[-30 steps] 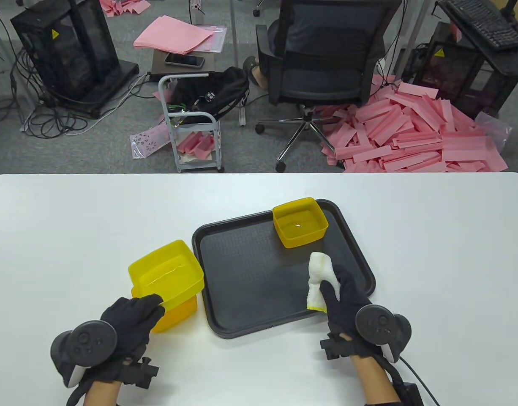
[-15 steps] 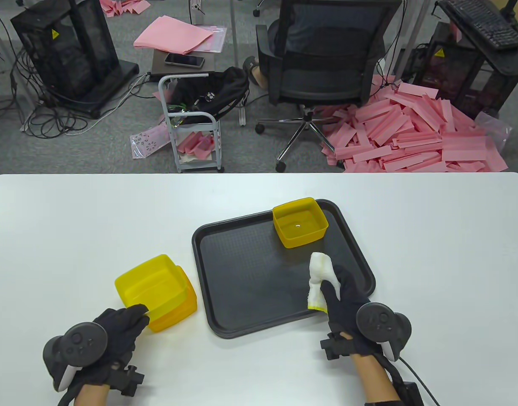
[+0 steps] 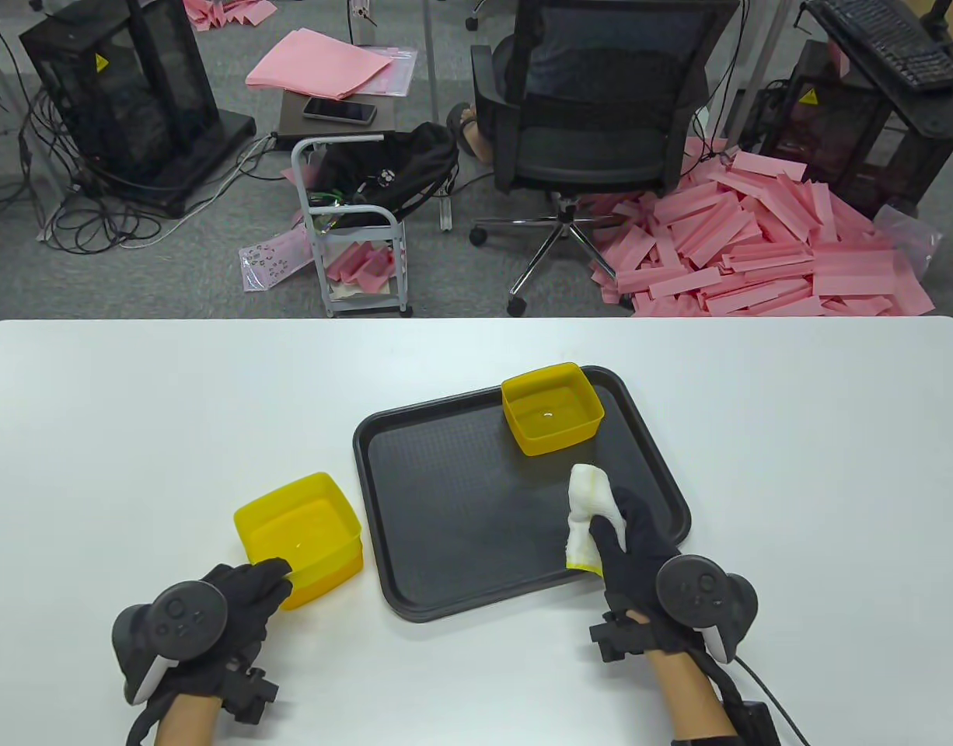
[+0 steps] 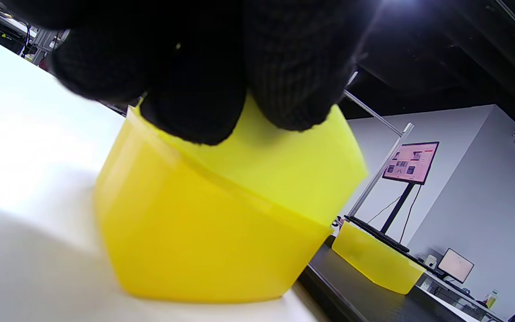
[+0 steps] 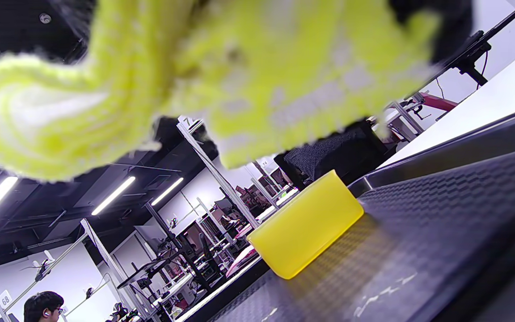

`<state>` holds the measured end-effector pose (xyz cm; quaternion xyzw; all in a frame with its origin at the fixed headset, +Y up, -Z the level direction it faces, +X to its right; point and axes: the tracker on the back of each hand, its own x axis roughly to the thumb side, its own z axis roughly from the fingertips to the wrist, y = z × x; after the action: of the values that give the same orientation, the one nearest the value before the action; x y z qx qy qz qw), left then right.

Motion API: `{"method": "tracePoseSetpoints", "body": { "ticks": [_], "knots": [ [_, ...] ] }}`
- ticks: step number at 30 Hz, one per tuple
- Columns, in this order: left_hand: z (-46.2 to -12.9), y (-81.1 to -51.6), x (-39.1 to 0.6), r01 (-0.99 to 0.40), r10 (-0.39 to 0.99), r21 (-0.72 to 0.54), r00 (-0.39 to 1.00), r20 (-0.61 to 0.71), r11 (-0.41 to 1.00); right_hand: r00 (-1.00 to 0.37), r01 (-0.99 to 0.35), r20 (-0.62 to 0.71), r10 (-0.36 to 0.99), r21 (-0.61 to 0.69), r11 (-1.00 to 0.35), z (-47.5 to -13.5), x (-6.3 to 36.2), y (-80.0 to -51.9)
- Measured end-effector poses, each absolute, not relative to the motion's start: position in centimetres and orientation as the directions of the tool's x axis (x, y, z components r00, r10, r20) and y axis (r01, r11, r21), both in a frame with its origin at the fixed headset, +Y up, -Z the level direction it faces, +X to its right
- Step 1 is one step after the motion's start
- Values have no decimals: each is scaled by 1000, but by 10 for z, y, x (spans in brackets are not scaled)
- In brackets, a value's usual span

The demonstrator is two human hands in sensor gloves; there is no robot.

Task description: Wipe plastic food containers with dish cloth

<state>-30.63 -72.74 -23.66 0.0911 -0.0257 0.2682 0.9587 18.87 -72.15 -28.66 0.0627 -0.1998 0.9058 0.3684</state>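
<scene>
Containers (image 3: 299, 536) sat nested on the desk (image 3: 134, 435); my left hand (image 3: 239, 602) pinched the upper rim, my right hand (image 3: 640, 552) clutched the cloth (image 3: 589, 505). Lifting straight should separate them cleanly.

Left hand (image 3: 239, 594) fingers curled, gripping; right hand (image 3: 640, 544) fingers curled, gripping.

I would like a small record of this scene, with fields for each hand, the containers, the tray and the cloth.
left hand: grips near rim of the top container, fingers over the edge
stack: top container nested in a second container, on the table, left of the tray
right hand: holds a bunched cloth above the tray
tray: black, on the table
third container: alone at the tray's far edge, upright
</scene>
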Motion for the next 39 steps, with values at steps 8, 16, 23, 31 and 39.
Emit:
{"method": "tracePoseSetpoints", "body": {
  "ticks": [8, 16, 23, 31, 39],
  "knots": [
    [-230, -717, -315, -547, 544, 175, 836, 74, 818, -713, -700, 256, 653, -311, -643, -287, 190, -722],
    [-240, -655, -276, -576, 556, 219, 817, 152, 787, -700, -712, 239, 673, -310, -630, -287, 193, -723],
    [-286, -626, -182, -526, 483, 106, 831, 276, 844, -675, -733, 221, 704, -311, -605, -289, 199, -723],
    [-365, -640, -88, -378, 404, -153, 889, 216, 913, -643, -756, 187, 742, -306, -578, -291, 208, -726],
    [-441, -681, -37, -338, 388, -317, 915, 109, 886, -601, -784, 159, 783, -306, -540, -295, 217, -728]
  ]
}}
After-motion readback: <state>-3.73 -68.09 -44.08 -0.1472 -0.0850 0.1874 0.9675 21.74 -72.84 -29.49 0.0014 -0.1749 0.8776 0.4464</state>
